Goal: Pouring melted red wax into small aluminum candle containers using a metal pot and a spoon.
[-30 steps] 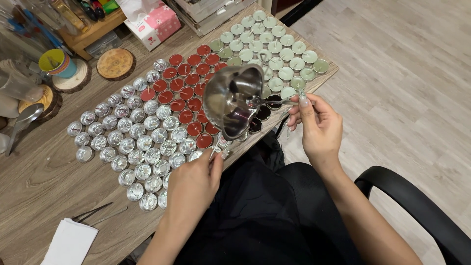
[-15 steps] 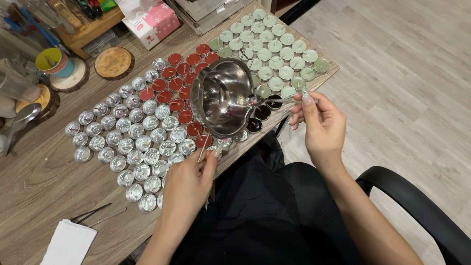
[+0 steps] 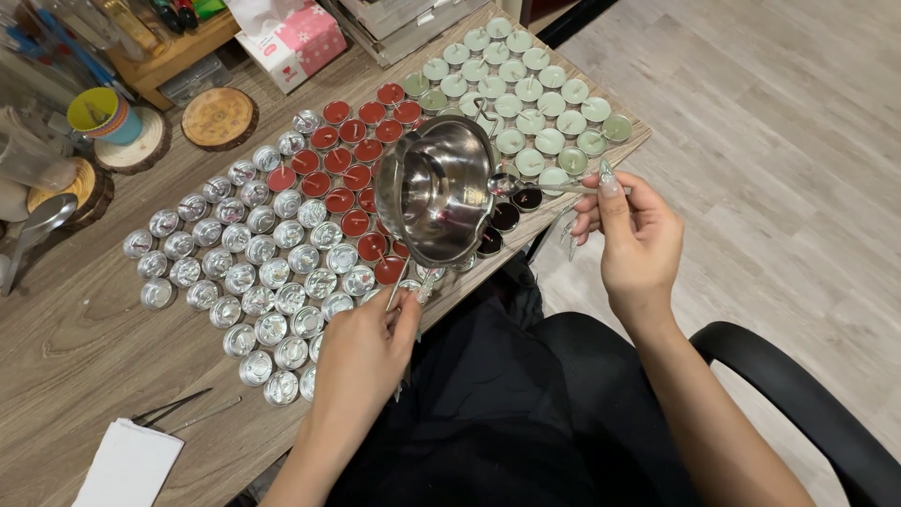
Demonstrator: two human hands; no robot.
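A steel pouring pot [image 3: 439,192] is held tilted over the table edge by its handle, gripped in the closed left hand [image 3: 368,352], nearest the body. Just right of its rim, a small spoon [image 3: 540,187] is pinched in the right hand [image 3: 638,244], its long axis lying level with the bowl at the pot's spout. Beyond the pot are ranged the red tealights [image 3: 343,169] and, farthest, the pale green tealights [image 3: 535,94].

Your wooden plank-grain table [image 3: 84,376] carries empty silver tealight cups [image 3: 235,272] at centre, red wax-filled tealights [image 3: 343,169] toward 1 o'clock, pale green tealights [image 3: 535,84] at 2 o'clock, round wooden coasters [image 3: 219,117] at 11, white folded paper [image 3: 127,465] at 7.
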